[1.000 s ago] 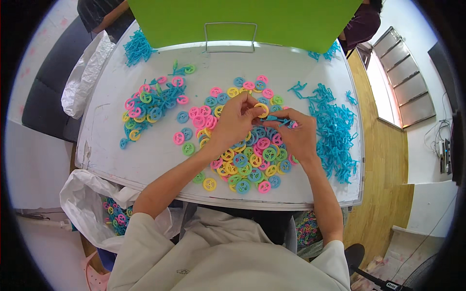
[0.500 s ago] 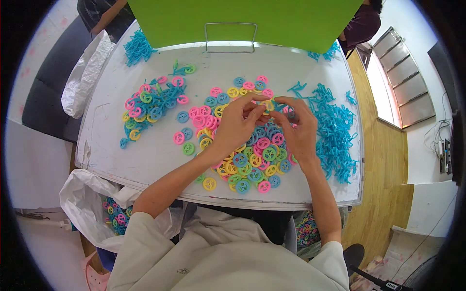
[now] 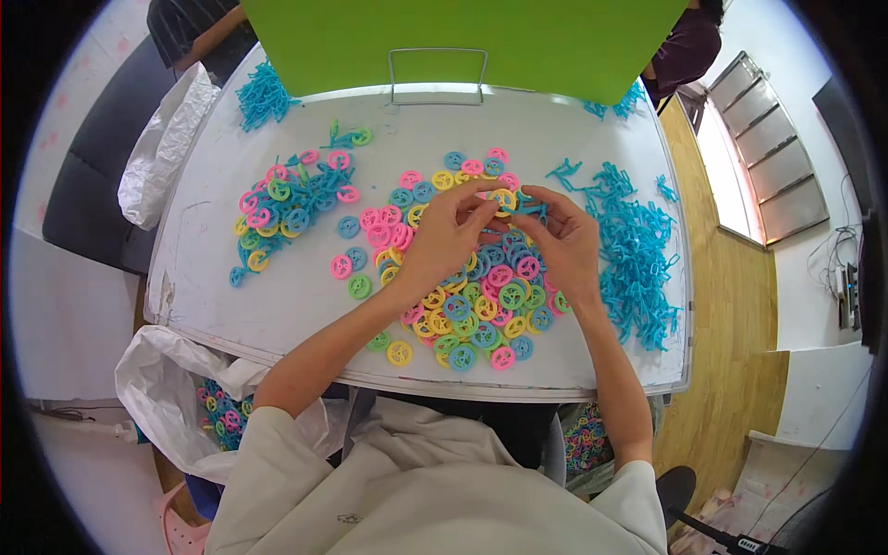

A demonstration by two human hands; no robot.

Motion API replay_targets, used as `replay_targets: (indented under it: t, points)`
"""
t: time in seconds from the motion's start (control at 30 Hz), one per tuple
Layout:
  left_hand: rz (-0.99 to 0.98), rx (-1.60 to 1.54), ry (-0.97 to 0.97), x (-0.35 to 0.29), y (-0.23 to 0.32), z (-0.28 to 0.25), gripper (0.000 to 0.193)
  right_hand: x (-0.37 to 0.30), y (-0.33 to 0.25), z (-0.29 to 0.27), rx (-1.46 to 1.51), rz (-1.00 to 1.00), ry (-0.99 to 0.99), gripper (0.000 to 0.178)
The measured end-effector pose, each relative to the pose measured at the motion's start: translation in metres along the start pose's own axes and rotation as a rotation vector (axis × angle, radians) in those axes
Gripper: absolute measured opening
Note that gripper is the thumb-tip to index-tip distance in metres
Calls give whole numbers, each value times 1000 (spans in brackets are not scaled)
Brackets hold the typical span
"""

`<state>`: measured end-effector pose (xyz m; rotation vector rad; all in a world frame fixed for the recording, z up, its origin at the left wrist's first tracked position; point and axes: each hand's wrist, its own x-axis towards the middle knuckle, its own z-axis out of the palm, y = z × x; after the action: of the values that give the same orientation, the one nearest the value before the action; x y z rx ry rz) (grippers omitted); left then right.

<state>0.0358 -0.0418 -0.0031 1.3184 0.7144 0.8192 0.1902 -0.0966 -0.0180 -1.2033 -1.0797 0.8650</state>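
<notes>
Above the middle of the table my two hands meet fingertip to fingertip. My left hand (image 3: 449, 236) pinches a small yellow spoked wheel (image 3: 504, 200). A blue forked plastic piece (image 3: 531, 210) is between the thumb and fingers of my right hand (image 3: 571, 242), its end against the wheel; whether the two are joined is too small to tell. Beneath my hands spreads a pile of loose pink, yellow, blue and green wheels (image 3: 483, 335). To the right lies a heap of loose blue forked pieces (image 3: 638, 268). On the left, blue pieces with wheels on them form another heap (image 3: 296, 199).
A green panel (image 3: 546, 46) with a wire handle stands across the table's (image 3: 222, 305) far side. More blue pieces (image 3: 264, 97) lie at the far left corner. A white sack (image 3: 153, 361) of coloured parts hangs below the near left edge. Two other people are partly visible beyond the table.
The yellow wheel has turned more face-on between my fingertips, and the blue piece shows more clearly. Both hands stay in nearly the same place.
</notes>
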Motion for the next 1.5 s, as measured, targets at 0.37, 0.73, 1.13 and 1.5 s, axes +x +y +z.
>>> replay_targets:
  t: [0.37,0.73,1.13,1.5]
  points:
    - [97,78,27,-2,-8,2,28,-1,3,-2,-133,86,-20,33]
    - [46,198,93,-8,-6,4,26,-11,-3,11,-336,-29,151,27]
    - [206,195,100,-1,-2,0,23,0,-6,0,-126,-82,132,39]
    - [252,349,196,23,2,-39,31,6,-8,-11,585,287,75,36]
